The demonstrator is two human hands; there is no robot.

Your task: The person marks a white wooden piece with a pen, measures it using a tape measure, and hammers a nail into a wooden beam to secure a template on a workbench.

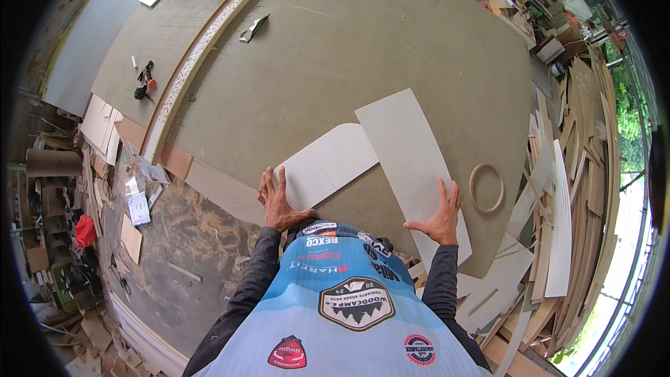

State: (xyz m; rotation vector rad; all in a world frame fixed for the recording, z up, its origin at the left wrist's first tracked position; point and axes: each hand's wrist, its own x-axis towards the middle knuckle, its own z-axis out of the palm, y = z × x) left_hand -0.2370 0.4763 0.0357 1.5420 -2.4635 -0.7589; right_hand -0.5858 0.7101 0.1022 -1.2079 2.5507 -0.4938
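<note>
Two flat white panels lie on a large greenish-brown worktable (335, 49). The left panel (328, 160) slants up to the right and has rounded corners at its far end. The right panel (405, 143) has a square far end that meets or slightly overlaps the left one's tip. My left hand (279, 204) is open over the near end of the left panel, thumb spread toward one long edge and fingers toward the other. Open in the same way, my right hand (440, 216) spans the near part of the right panel. Whether either hand presses down is unclear.
A thin coiled band (472, 192) stands right of the panels. A long pale rail (202, 45) crosses the table's left side, with a black-and-red tool (146, 82) beyond it. A small dark-and-silver object (254, 28) lies farther back. Wooden boards (579, 160) are piled right.
</note>
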